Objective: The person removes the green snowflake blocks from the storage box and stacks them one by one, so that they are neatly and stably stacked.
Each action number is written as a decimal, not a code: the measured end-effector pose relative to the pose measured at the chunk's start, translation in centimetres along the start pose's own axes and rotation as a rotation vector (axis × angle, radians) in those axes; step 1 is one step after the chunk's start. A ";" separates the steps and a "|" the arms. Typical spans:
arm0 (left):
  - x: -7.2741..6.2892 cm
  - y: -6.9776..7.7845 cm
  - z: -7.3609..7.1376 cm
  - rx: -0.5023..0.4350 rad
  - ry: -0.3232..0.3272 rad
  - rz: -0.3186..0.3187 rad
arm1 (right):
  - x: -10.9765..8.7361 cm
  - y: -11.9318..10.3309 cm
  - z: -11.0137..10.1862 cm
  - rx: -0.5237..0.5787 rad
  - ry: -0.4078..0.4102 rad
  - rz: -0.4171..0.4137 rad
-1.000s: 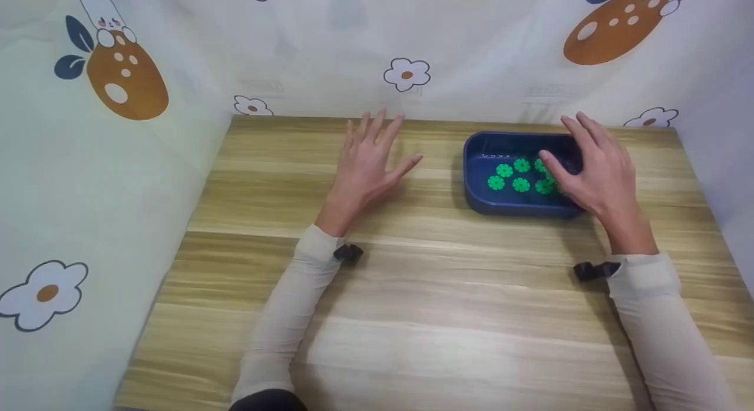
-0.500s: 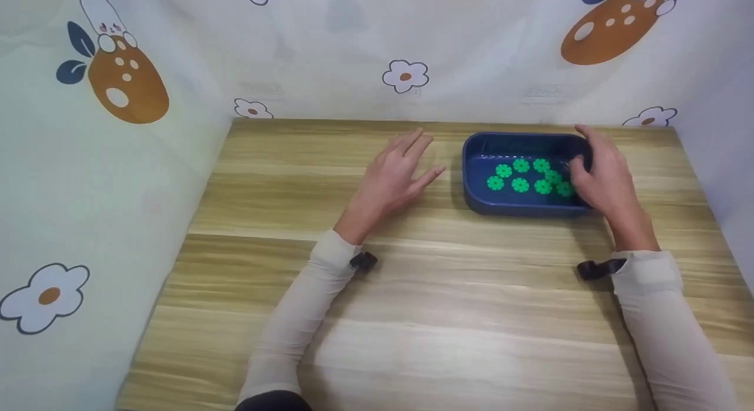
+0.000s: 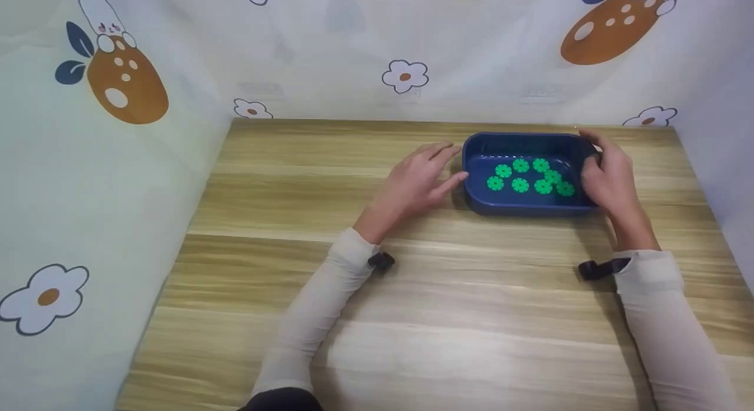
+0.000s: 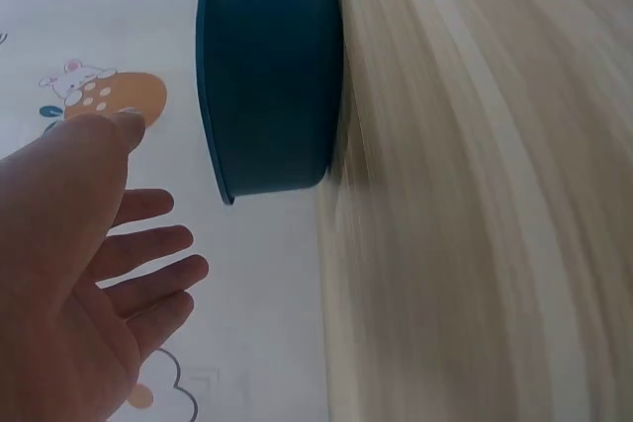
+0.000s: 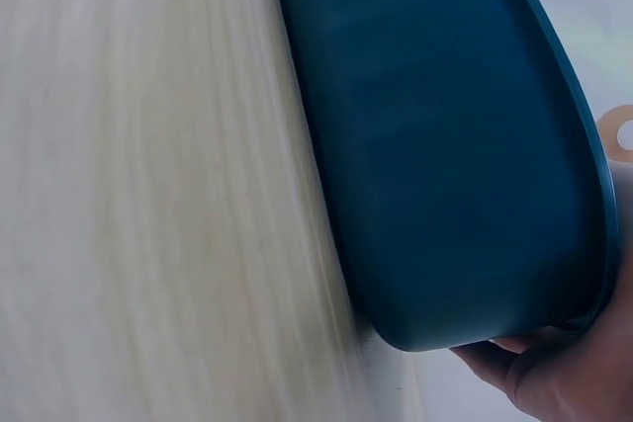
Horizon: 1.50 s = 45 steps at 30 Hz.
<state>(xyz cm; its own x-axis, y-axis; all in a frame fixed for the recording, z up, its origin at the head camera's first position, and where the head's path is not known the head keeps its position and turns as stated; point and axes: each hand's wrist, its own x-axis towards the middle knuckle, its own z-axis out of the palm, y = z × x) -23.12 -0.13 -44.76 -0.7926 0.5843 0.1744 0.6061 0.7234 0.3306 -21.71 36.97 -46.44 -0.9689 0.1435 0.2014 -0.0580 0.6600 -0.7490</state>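
A dark blue rectangular plastic bin [image 3: 524, 209] stands upright near the table's back edge, right of centre in the head view. Several green notched discs [image 3: 520, 185] lie flat on its floor. My right hand [image 3: 612, 178] grips the bin's right end, thumb over the rim and fingers around the outside; in the right wrist view these fingers [image 5: 539, 368] wrap the end of the bin wall [image 5: 445, 165]. At the left end, my left hand [image 3: 418, 181] has its fingers extended. The left wrist view shows this hand [image 4: 79, 254] spread, with a gap before the bin wall [image 4: 267, 76].
The wood-grain table [image 3: 412, 317] stretches in front of the bin. Pale cloth [image 3: 330, 52] printed with flowers and rabbits hangs right behind the table's back edge and along its left side. A plain pale wall [image 3: 716, 146] borders the right side.
My left hand has moved right, from the table's middle to the bin's left end. The right hand has drawn back from over the discs and taken hold of the right end.
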 end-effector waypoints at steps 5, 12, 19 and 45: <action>0.6 1.5 0.5 -0.040 -0.052 0.017 | -0.2 0.1 -0.1 0.019 0.002 0.056; 2.3 2.8 1.4 -0.073 -0.108 0.064 | -0.1 0.2 -0.3 0.037 -0.026 0.118; 4.0 3.6 1.7 -0.068 -0.138 0.064 | 0.1 0.5 -0.4 0.063 -0.024 0.161; 9.0 6.2 3.4 0.080 -0.327 -0.005 | 0.5 1.3 -0.4 0.103 -0.010 0.188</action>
<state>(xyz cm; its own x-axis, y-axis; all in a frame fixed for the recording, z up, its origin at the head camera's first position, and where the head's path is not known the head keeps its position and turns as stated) -26.26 10.90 -44.30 -0.7401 0.6582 -0.1383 0.6157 0.7458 0.2545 -22.17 38.21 -47.08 -0.9672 0.2497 0.0460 0.1007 0.5436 -0.8333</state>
